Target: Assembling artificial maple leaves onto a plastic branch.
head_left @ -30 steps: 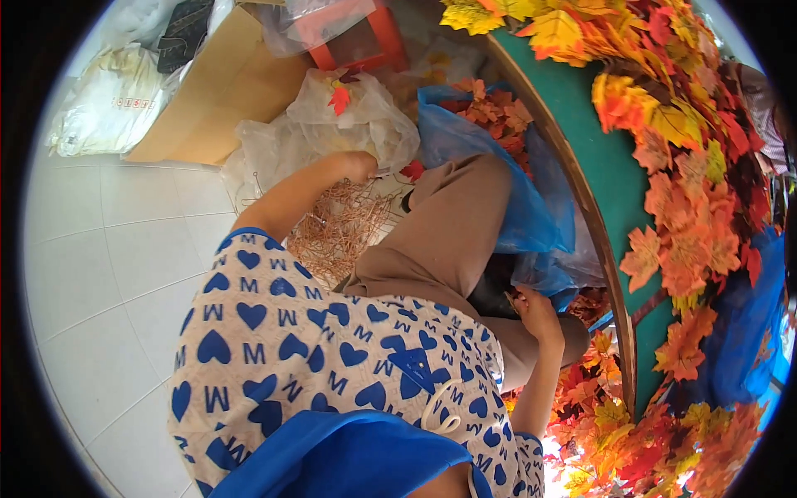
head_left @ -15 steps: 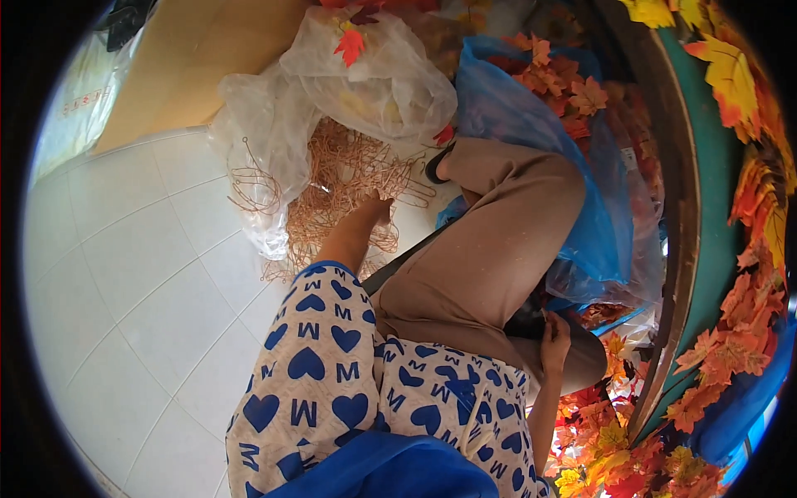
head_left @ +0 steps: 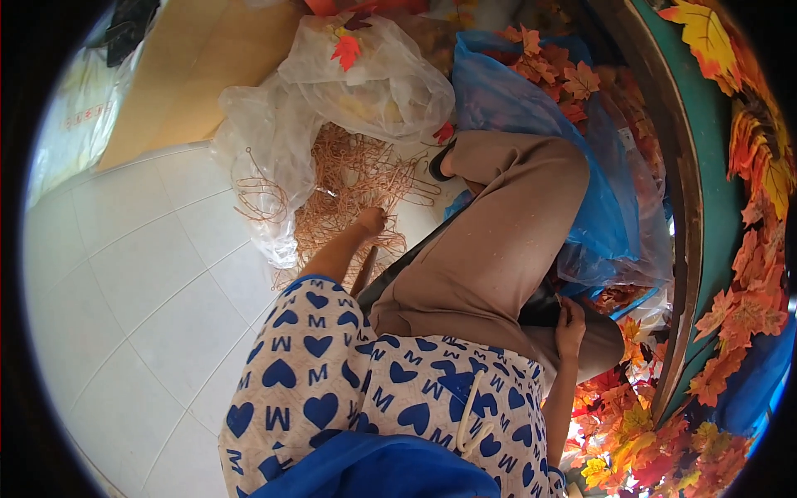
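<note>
Head view, left hand: the left hand [head_left: 373,220] is low on the near part of the wire heap, fingers curled in and touching the wires — whether it has hold of any, I cannot tell.
Wire heap: the copper-coloured wire heap [head_left: 353,178] lies tangled on the tiled floor [head_left: 141,274], between the clear plastic bag [head_left: 365,87] and the person's bent leg [head_left: 490,224].
Left-hand change: a second ago it was up beside the clear bag, past the far end of the heap; half a second ago it had already come down to the wires, and now it sits slightly nearer the body.
Brown strip: a narrow brown strip [head_left: 364,272] now shows beside the left forearm, where half a second ago it could not be made out.
Right hand: the right hand [head_left: 570,325] stays beside the folded right leg, fingers bent; what they grip, if anything, I cannot tell.
Leaves: a red leaf [head_left: 345,51] rests on the clear bag as before; orange leaves [head_left: 552,75] fill the mouth of the blue bag [head_left: 515,87].
Surface: the green surface [head_left: 721,166] carrying leaf garlands [head_left: 747,307] stands further right in view than a second ago.
</note>
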A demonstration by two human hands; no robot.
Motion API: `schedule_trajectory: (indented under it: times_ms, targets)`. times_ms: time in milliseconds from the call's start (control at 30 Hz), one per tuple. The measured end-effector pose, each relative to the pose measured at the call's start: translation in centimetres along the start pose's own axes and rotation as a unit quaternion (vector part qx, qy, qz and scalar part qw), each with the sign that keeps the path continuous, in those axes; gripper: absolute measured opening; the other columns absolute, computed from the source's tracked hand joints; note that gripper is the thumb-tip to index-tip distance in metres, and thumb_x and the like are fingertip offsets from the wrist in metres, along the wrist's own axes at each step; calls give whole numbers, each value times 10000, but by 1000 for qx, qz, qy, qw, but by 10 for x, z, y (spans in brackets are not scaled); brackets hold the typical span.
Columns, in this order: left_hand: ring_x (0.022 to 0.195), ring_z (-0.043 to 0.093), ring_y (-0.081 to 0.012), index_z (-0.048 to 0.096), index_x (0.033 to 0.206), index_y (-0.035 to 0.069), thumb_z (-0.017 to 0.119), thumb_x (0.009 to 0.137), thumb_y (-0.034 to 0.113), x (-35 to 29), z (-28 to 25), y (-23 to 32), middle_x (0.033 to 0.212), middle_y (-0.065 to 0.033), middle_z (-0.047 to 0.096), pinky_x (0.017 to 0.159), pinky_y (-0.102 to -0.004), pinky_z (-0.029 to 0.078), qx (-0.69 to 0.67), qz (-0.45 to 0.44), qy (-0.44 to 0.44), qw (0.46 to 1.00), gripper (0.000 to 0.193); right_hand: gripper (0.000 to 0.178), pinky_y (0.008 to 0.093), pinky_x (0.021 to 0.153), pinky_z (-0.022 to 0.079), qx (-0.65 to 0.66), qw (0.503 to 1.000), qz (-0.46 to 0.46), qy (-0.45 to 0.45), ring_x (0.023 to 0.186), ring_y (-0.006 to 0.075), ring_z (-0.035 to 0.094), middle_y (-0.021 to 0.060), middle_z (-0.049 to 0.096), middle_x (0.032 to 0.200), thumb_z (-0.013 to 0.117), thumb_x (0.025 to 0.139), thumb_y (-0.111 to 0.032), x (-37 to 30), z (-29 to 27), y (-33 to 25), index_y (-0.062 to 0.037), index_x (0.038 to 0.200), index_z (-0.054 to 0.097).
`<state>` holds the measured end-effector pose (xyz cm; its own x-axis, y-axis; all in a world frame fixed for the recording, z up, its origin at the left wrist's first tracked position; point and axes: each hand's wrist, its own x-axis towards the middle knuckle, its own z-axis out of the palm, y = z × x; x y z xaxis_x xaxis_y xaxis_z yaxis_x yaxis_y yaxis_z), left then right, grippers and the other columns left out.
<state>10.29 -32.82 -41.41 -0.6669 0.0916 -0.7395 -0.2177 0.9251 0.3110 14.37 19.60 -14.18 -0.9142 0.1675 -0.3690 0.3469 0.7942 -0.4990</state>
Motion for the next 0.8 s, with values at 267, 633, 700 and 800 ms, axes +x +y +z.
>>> schedule_trajectory:
  times_ms: [267, 633, 700, 800]
  targets:
    - [609, 523, -188, 581, 895, 23, 485, 916, 191, -95, -189, 55, 670, -80, 554, 559, -330, 427, -359, 23, 322, 876, 194, 226, 370, 850, 465, 13, 999, -27, 15, 958, 321, 589, 168, 605, 1023, 535, 846, -23, 2, -1, 18, -21, 1061, 606]
    - [489, 272, -18, 557, 984, 57, 477, 943, 184, -239, -346, 233, 641, 51, 395, 413, -188, 208, -622, 217, 106, 744, 156, 249, 335, 888, 447, 192, 949, -213, 131, 1061, 304, 564, 185, 591, 1118, 552, 875, -88, 33, -36, -164, -41, 1112, 614]
    - [485, 269, -18, 554, 993, 45, 473, 948, 177, -255, -345, 253, 643, 48, 396, 413, -185, 204, -612, 258, 75, 744, 161, 377, 318, 959, 386, 217, 917, -316, 109, 1180, 248, 482, 159, 509, 1269, 481, 901, -76, 55, -37, -194, -47, 1278, 489]
    - [488, 274, -13, 555, 998, 31, 478, 946, 175, -273, -355, 278, 644, 46, 401, 414, -179, 207, -593, 301, 53, 745, 171, 445, 314, 1000, 345, 415, 855, -309, -30, 1207, 237, 460, 137, 485, 1305, 481, 894, -91, 67, -41, -220, -45, 1333, 423]
